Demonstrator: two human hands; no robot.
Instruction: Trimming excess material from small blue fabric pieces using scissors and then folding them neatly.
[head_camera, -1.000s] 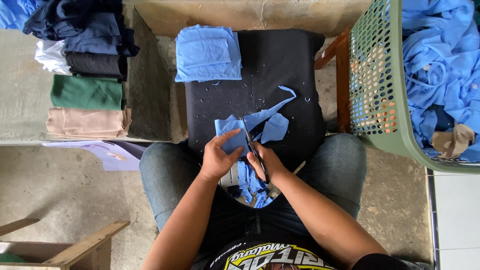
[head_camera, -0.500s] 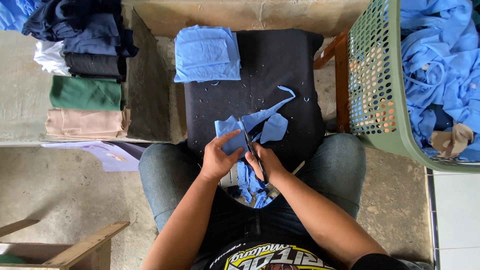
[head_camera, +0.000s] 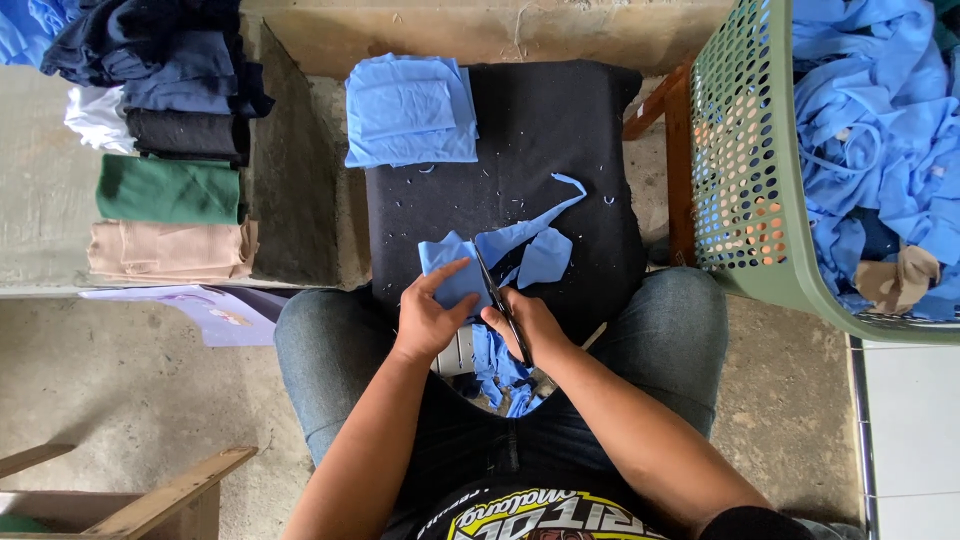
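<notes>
From the head view, little has shifted over the last second: my left hand (head_camera: 432, 318) stays pressed flat on the blue fabric piece (head_camera: 452, 272) at the near edge of the black cushion (head_camera: 540, 130), while my right hand (head_camera: 535, 325) remains closed around the scissors (head_camera: 497, 298), blades angled into the cloth just beside my left fingers. I judge the cut mid-stroke. A folded blue stack (head_camera: 410, 110) sits at the far left corner; a green basket (head_camera: 745, 170) stands right.
</notes>
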